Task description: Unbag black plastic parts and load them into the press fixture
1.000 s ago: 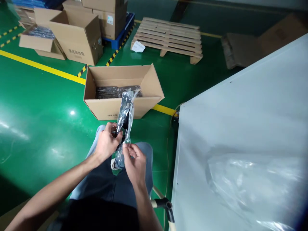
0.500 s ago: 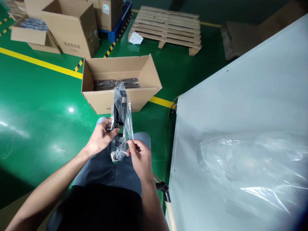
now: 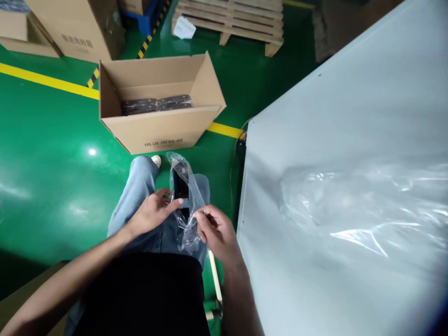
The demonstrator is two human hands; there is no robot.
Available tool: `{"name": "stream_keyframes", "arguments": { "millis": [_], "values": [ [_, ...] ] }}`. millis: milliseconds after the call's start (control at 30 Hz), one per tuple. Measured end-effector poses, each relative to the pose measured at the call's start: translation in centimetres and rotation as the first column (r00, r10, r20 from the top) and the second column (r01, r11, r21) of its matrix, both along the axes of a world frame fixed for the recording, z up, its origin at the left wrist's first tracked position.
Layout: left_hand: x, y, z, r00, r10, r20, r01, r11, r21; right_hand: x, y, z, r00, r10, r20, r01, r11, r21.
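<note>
I sit with a clear plastic bag over my lap; a black part shows inside it. My left hand grips the bag and the black part from the left, thumb pressed to them. My right hand pinches the bag's crumpled lower end from the right. On the green floor ahead stands an open cardboard box with dark bagged parts stacked inside.
A large white table fills the right side, with loose clear plastic film lying on it. A wooden pallet and more cardboard boxes stand at the back. Yellow lines cross the floor.
The bag came down from an upright hold in front of the box to my lap. Both hands moved lower with it, and my view tilted downward.
</note>
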State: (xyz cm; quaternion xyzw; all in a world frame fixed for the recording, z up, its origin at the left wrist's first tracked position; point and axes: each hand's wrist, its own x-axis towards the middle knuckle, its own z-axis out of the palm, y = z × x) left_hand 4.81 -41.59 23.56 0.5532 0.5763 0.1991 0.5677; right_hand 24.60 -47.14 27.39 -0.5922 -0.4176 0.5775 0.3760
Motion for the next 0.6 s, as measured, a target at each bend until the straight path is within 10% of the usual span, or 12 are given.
{"name": "stream_keyframes", "arguments": {
  "millis": [100,267,600],
  "values": [
    [0.7,-2.1,-1.6,0.975,-0.021,-0.221,0.119,0.889,0.442,1.7,-1.8,-1.2,0.996,0.028,0.079,-0.025,0.999,-0.039],
    [2.1,-3.3,-2.7,0.806,-0.505,-0.308,0.554,0.463,0.692,3.2,-3.8,-3.0,0.988,0.081,0.130,-0.070,0.994,-0.089],
    [3.2,-3.0,-4.3,0.628,-0.659,-0.413,0.714,0.278,0.642,4.1,-5.7,-5.0,0.963,0.055,0.264,-0.035,0.996,-0.079]
  ]
}}
